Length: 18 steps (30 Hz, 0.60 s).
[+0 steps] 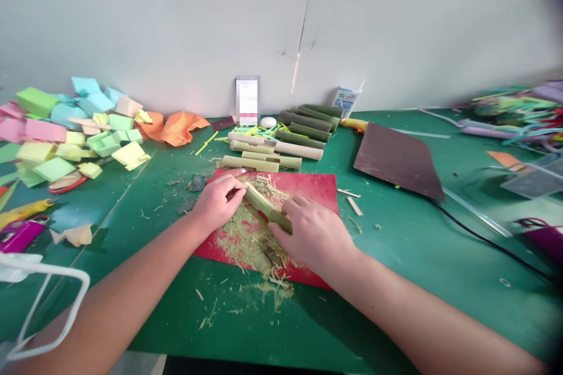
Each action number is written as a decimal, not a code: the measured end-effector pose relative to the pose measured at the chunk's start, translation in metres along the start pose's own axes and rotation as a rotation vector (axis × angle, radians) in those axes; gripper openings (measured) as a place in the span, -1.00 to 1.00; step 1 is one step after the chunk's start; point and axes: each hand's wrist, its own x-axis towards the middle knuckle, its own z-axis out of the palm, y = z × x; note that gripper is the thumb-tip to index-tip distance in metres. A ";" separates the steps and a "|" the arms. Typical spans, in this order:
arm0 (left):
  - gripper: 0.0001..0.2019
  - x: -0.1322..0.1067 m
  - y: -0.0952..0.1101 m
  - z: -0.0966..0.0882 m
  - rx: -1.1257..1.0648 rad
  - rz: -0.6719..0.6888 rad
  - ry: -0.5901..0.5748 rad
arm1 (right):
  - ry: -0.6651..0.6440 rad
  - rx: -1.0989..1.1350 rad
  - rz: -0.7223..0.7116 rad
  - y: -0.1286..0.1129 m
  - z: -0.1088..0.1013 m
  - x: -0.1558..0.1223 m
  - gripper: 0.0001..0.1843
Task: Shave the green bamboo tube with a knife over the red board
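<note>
A pale green bamboo tube [266, 204] lies slantwise between my hands, above a red sheet [319, 186] strewn with bamboo shavings and dust [240, 240]. My left hand [221, 202] is closed at the tube's far end, its thumb and fingertips against it. Around the near end, my right hand [314, 228] is wrapped, thumb on the near side and fingers over the top. What lies under the curled fingers of either hand is hidden.
Behind the sheet lie several cut bamboo tubes [303, 135]. A phone [248, 99] and a small carton [345, 102] stand by the wall. Folded paper boxes [92, 129] pile up at left. A dark board [396, 158] and a black cable [488, 237] are at right.
</note>
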 end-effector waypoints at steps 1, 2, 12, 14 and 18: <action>-0.91 0.000 0.000 0.000 -0.004 -0.004 -0.002 | -0.002 0.000 -0.001 0.001 0.000 0.000 -0.76; -0.91 0.000 -0.001 0.000 -0.004 -0.008 0.000 | -0.006 0.002 0.000 0.001 0.000 0.000 -0.76; -0.92 0.000 -0.007 0.002 0.010 -0.059 0.045 | -0.043 0.061 0.024 0.002 0.003 0.003 -0.77; -0.93 0.000 -0.003 0.004 0.005 -0.060 0.059 | -0.052 0.075 0.031 0.002 0.004 0.003 -0.79; -0.87 -0.001 0.008 0.008 -0.057 0.015 -0.031 | -0.046 0.115 0.014 0.002 0.005 0.003 -0.83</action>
